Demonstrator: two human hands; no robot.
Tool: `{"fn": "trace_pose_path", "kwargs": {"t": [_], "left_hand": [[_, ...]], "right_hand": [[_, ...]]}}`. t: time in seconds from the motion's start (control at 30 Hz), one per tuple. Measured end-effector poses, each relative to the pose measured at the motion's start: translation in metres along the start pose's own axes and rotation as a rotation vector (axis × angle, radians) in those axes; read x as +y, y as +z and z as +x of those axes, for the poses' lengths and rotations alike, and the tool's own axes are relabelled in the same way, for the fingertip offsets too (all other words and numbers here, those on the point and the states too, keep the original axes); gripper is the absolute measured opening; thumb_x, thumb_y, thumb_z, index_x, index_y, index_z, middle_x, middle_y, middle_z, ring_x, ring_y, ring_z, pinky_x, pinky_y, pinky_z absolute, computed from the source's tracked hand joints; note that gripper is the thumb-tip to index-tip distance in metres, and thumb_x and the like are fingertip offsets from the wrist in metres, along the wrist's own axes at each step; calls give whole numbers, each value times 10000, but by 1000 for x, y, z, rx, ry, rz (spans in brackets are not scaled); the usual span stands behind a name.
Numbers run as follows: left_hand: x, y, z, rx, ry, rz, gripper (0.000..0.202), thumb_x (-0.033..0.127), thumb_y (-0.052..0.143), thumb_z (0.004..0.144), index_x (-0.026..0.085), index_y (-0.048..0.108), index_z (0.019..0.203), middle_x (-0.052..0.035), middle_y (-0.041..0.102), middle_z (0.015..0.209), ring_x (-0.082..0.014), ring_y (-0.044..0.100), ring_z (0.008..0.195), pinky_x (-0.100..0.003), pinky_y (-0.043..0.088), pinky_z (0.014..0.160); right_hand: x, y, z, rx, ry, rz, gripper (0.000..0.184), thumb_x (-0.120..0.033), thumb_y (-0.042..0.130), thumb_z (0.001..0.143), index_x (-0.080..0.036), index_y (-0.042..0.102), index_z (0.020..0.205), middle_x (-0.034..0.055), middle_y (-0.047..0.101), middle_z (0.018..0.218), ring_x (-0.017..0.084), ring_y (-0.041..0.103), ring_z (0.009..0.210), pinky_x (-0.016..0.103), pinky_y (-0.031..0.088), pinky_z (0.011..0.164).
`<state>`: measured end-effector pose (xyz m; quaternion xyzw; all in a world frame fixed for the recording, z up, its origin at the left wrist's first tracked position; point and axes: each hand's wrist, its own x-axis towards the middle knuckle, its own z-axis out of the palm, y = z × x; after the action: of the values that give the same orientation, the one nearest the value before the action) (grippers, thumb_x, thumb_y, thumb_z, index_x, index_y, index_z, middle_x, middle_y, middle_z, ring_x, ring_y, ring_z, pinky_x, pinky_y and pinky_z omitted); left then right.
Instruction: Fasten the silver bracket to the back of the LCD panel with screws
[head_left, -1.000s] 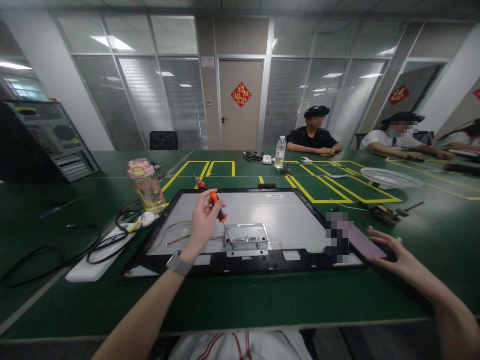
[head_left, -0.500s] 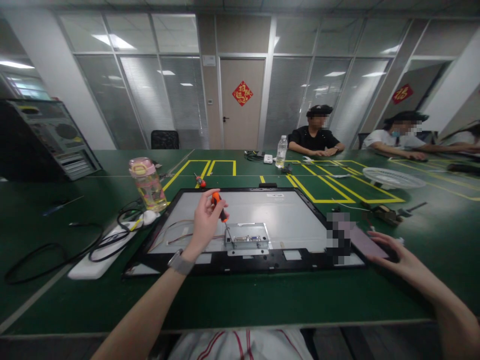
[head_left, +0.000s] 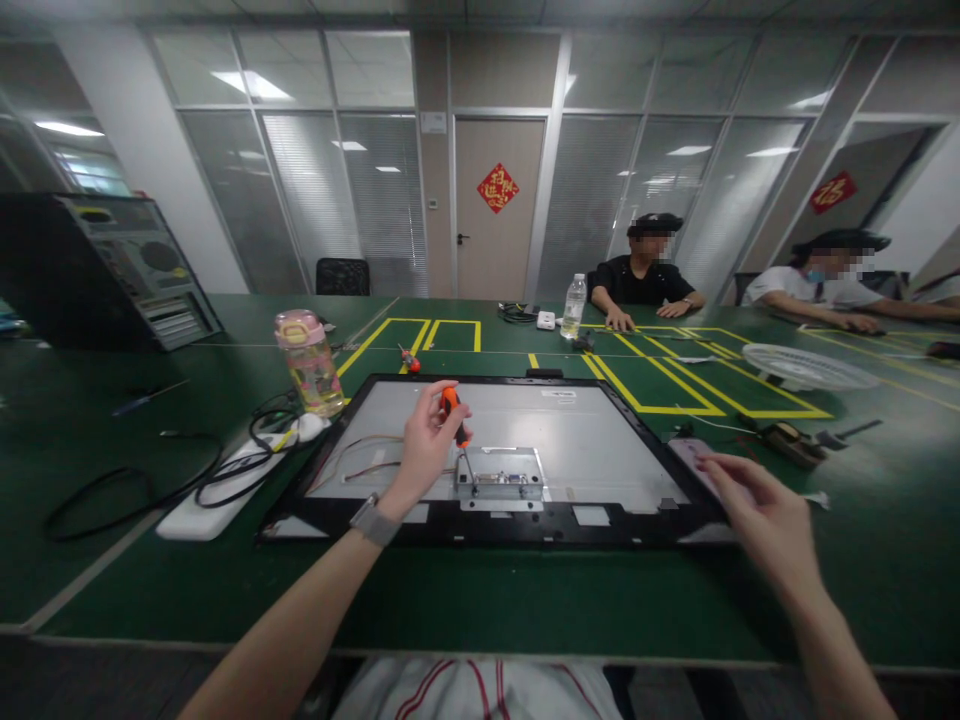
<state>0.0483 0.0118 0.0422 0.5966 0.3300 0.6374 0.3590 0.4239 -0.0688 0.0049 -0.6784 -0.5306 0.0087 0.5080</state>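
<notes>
My left hand (head_left: 431,440) is closed around a screwdriver (head_left: 456,415) with an orange and black handle. Its shaft points down at the left end of a small metal bracket (head_left: 501,472) with ports, and the tip's exact contact is too small to make out. The bracket sits on the grey back of a flat display panel (head_left: 600,430) with a black frame, lying on the table. Beyond the panel's right edge, my right hand (head_left: 772,515) has its fingers closed on the near part of a pinkish smartphone (head_left: 694,455), which lies low and nearly flat.
Left of the panel are a white power strip (head_left: 206,508) with black cables, a pink-lidded bottle (head_left: 311,370) and another screwdriver (head_left: 150,398). A computer case (head_left: 176,275) stands behind them. Rightward lie a dark tool (head_left: 787,442) and a white round cover (head_left: 810,365). Two people sit across the table.
My right hand has moved inward and lowered the smartphone from a tilted position to nearly flat beside the panel. My left hand keeps the screwdriver at the bracket. The view has shifted slightly.
</notes>
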Motion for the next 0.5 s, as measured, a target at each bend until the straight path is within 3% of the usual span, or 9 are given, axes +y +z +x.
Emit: {"fn": "trace_pose_path", "kwargs": {"t": [0.1, 0.17, 0.27, 0.33, 0.43, 0.5], "left_hand": [[-2, 0, -4, -46, 58, 33, 319, 330, 633, 857, 209, 511, 1126, 37, 561, 810, -103, 658, 597, -230, 572, 558], [-1, 0, -7, -73, 96, 93, 307, 317, 630, 866, 217, 524, 1137, 39, 559, 815, -99, 669, 607, -215, 568, 572], [1, -1, -10, -98, 156, 212, 299, 297, 632, 869, 217, 542, 1143, 43, 570, 794, -95, 680, 610, -186, 551, 568], [1, -2, -10, -104, 193, 254, 292, 294, 628, 874, 217, 550, 1144, 44, 579, 783, -94, 682, 607, -177, 544, 562], [0, -4, -9, -108, 207, 274, 284, 288, 620, 881, 223, 551, 1149, 42, 587, 787, -90, 678, 594, -176, 542, 557], [0, -4, -10, -120, 216, 280, 279, 287, 614, 886, 226, 549, 1151, 37, 592, 797, -90, 677, 596, -181, 544, 564]], "right_hand": [[-56, 45, 1, -473, -261, 103, 398, -499, 529, 847, -212, 649, 1096, 122, 685, 1149, 321, 615, 1094, 464, 463, 974], [-86, 73, 8, -747, -383, 93, 513, -490, 616, 819, -244, 565, 1266, 105, 589, 1328, 316, 541, 1213, 460, 406, 1051], [-105, 105, 26, -1129, -357, 27, 821, -471, 787, 651, -200, 483, 1364, 140, 509, 1404, 339, 513, 1236, 460, 419, 1043], [-100, 118, 36, -1221, -319, 37, 842, -451, 811, 618, -168, 496, 1345, 153, 554, 1333, 328, 540, 1186, 452, 436, 1020], [-81, 127, 41, -1191, -370, 154, 705, -495, 792, 642, -179, 581, 1236, 119, 580, 1240, 305, 555, 1129, 444, 446, 994], [-68, 128, 38, -1205, -417, 263, 662, -511, 777, 670, -205, 583, 1224, 94, 537, 1286, 285, 502, 1207, 431, 394, 1054]]}}
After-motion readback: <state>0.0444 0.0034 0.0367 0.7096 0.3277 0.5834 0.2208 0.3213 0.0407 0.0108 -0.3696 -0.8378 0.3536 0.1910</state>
